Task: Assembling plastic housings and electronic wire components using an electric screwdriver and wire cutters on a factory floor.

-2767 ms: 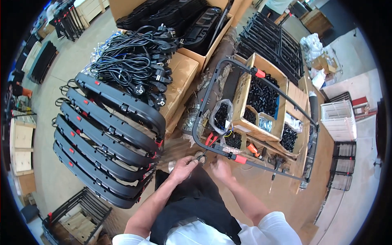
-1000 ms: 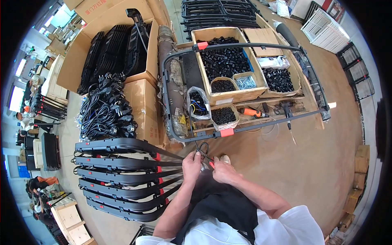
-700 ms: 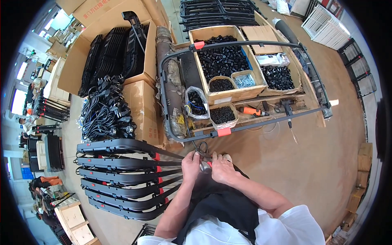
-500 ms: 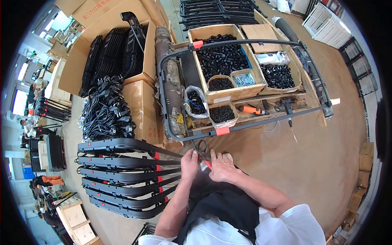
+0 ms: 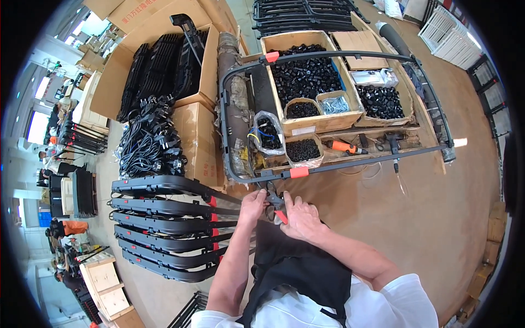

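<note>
Just in front of the near rail of a black tubular frame (image 5: 350, 158), my two hands work close together. My left hand (image 5: 253, 206) pinches a thin black cord (image 5: 269, 211) that loops beside its fingers. In my right hand (image 5: 302, 217) is a pair of red-handled pliers (image 5: 280, 215), its dark head pointing toward the left fingertips. The fingers hide part of the tool, and what lies between its jaws is too small to make out. The frame has rounded corners and red clips (image 5: 299, 173), and rests across the bench.
Wooden boxes of black plastic parts (image 5: 306, 74) stand inside the frame, with an orange-handled tool (image 5: 347, 147) and a power driver (image 5: 394, 143) nearby. At left are stacked black frames (image 5: 158, 224), bundled power cords (image 5: 147, 145) and a carton (image 5: 106, 90) of black panels.
The whole view has shifted slightly, with the bench now a little further right. The pliers' head shows more plainly between my hands, which stay near the frame's near rail.
</note>
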Tool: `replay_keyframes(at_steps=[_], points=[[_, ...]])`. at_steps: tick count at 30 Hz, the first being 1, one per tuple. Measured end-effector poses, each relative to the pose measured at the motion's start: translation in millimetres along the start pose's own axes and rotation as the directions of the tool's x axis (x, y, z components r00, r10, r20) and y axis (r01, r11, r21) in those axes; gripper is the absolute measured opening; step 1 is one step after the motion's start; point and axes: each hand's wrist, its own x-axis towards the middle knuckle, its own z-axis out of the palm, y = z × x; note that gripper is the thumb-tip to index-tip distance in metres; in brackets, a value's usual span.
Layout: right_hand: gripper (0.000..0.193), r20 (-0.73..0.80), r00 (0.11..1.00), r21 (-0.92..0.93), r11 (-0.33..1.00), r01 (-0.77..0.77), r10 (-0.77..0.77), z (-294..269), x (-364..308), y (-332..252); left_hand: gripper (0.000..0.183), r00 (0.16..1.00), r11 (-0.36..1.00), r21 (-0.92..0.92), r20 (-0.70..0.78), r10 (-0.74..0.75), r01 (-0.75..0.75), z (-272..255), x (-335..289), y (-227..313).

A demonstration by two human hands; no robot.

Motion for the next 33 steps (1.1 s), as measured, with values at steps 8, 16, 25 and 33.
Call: replay_keyframes(at_steps=[8, 16, 25, 33], points=[[0.093, -0.111, 0.994, -0.002, 1.0, 0.009, -0.009, 10, -6, -26, 0.037, 0.537, 0.228, 0.77, 0.171, 0.826, -0.595, -48, 34, 74], [0.084, -0.364, 0.926, -0.063, 0.989, -0.132, 0.101, 56, -2, -60, 0.045, 0.615, -0.096, 0.844, 0.457, 0.643, -0.527, -42, 63, 79], [0.069, -0.433, 0.87, -0.112, 0.943, -0.312, 0.236, 79, 13, -98, 0.042, 0.723, 0.113, 0.798, 0.464, 0.512, -0.593, -38, 84, 72], [0.074, -0.448, 0.826, -0.014, 0.921, -0.39, 0.343, 89, 21, -117, 0.041, 0.725, 0.172, 0.791, 0.42, 0.545, -0.588, -37, 84, 74]])
